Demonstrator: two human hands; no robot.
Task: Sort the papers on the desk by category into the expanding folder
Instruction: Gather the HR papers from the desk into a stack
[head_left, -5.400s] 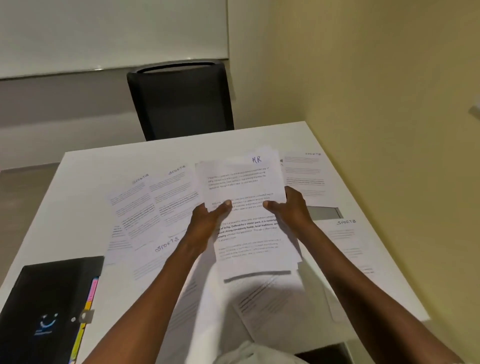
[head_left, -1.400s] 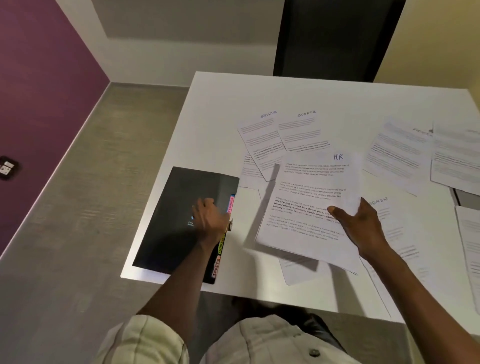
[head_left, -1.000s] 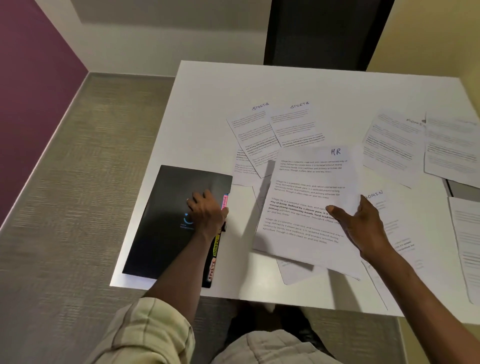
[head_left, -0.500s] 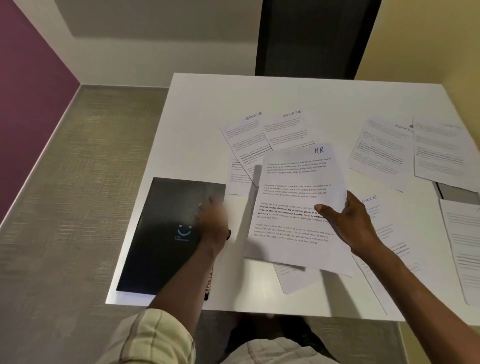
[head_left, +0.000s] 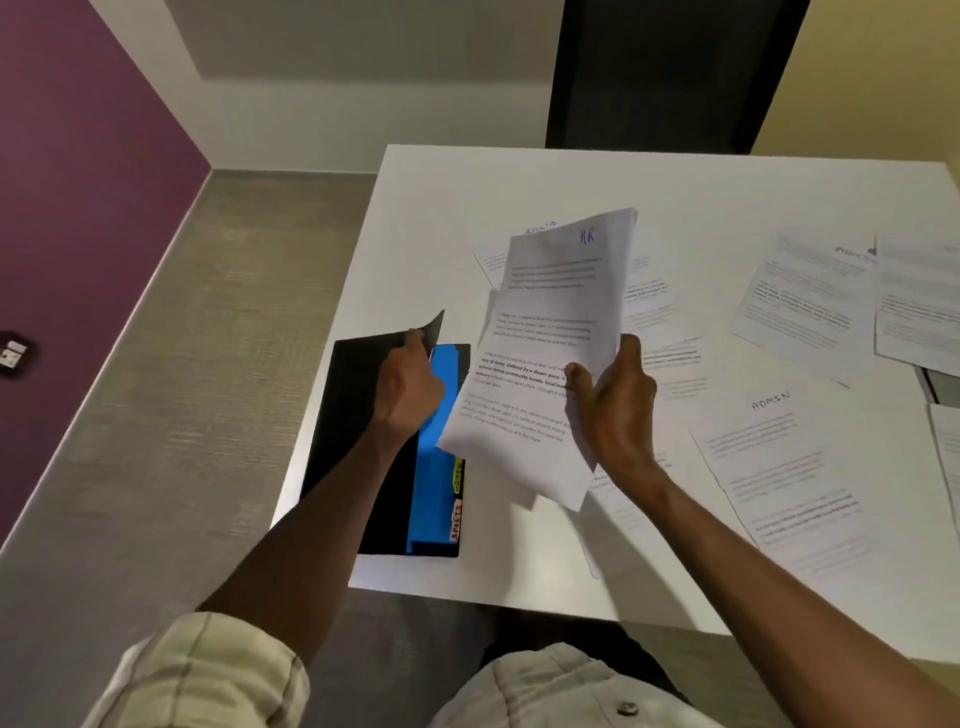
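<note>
A black expanding folder lies at the desk's near left corner. My left hand grips its front flap and holds it lifted, baring a blue divider and coloured index tabs along the right edge. My right hand grips a stack of white printed sheets marked "HR", held tilted above the desk just right of the folder. More sheets lie flat on the desk: one marked "ADMIN" at the right, others marked "SPORTS" partly hidden behind the held stack.
The white desk ends just left of the folder and at my lap. A black chair stands at the far side. More loose sheets cover the right side. A dark flat object peeks out at the right edge.
My left hand went from resting on the shut folder to lifting its flap open, showing the blue divider. The HR stack in my right hand rose and tilted more upright.
</note>
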